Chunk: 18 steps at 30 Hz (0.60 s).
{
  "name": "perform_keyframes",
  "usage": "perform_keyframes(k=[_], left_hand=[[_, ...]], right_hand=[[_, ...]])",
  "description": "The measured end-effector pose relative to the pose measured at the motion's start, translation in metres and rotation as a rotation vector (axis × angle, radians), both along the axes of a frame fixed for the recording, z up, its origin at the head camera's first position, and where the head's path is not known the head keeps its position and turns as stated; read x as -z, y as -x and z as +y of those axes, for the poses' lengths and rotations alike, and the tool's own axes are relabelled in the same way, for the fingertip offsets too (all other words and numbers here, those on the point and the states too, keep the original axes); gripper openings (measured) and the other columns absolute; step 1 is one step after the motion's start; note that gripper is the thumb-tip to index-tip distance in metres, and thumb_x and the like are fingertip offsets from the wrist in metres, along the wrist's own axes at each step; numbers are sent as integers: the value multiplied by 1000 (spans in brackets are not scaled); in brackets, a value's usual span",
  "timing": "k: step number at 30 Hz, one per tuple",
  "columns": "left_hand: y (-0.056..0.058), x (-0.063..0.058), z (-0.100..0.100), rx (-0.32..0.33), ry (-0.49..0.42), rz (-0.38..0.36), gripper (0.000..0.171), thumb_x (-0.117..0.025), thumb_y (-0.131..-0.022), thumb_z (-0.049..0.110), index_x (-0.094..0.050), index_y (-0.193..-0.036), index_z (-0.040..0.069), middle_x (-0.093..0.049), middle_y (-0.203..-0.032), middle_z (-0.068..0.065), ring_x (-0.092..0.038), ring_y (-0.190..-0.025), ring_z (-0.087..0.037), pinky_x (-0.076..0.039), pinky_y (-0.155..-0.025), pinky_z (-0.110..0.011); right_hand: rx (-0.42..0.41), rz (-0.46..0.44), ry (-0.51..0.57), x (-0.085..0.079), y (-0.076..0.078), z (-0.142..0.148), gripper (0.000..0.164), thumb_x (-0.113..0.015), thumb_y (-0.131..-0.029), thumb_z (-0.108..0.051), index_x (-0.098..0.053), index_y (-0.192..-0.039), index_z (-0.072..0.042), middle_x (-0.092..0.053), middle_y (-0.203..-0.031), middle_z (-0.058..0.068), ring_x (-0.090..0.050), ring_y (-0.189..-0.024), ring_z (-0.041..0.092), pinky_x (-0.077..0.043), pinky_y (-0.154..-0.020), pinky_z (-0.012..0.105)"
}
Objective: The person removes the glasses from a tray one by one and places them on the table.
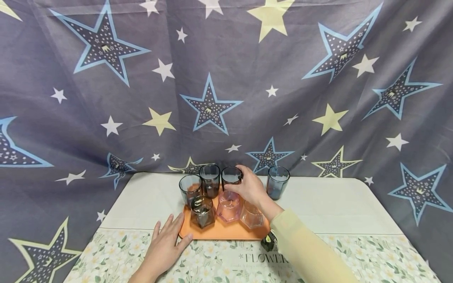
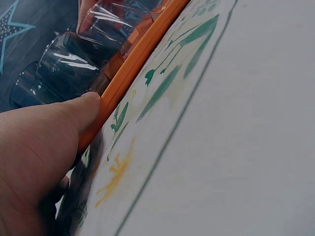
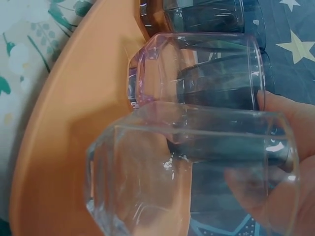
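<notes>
My right hand point(image 1: 252, 189) reaches over the tray and grips a dark blue-grey glass point(image 1: 231, 175) by its rim, thumb in front and fingers behind. In the right wrist view, a clear glass point(image 3: 142, 172) and a pink faceted glass point(image 3: 162, 73) partly cover that hand. My left hand point(image 1: 163, 244) lies at the orange tray's point(image 1: 226, 234) front left corner, its fingers fairly straight along the side. Its thumb touches the rim in the left wrist view. A smoky brown glass point(image 1: 203, 217) stands on the tray close to this hand.
Two more dark glasses, one at the left point(image 1: 190, 189) and one at the back point(image 1: 209, 181), stand on the tray. Another blue-grey glass point(image 1: 278, 183) stands on the white table point(image 1: 329, 204), right of the tray. A star-patterned curtain point(image 1: 226, 78) hangs behind.
</notes>
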<state>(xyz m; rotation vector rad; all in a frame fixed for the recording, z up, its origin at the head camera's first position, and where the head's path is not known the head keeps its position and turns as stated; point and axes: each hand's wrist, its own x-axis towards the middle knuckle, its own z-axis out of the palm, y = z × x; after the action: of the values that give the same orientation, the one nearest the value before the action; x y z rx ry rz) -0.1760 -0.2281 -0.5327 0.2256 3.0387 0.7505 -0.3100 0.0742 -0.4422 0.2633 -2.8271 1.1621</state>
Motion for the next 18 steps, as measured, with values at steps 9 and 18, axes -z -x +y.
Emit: perform_keyframes(k=[9, 18], left_hand=[[1, 0, 2, -1, -8, -13, 88, -65, -108, 61, -38, -172, 7, -43, -173, -18, -23, -165, -46, 2, -130, -73], [2, -1, 2, -10, 2, -43, 90, -62, -108, 65, -38, -172, 7, -42, -173, -18, -21, -166, -46, 4, -129, -73]], right_hand=[[17, 41, 30, -4, -5, 5, 95, -96, -89, -42, -51, -164, -8, -53, -165, 18, -63, -136, 38, -52, -114, 56], [35, 58, 65, -22, -13, 12, 96, -97, -87, -45, -51, -165, -11, -57, -161, 15, -66, -131, 37, -55, -109, 57]])
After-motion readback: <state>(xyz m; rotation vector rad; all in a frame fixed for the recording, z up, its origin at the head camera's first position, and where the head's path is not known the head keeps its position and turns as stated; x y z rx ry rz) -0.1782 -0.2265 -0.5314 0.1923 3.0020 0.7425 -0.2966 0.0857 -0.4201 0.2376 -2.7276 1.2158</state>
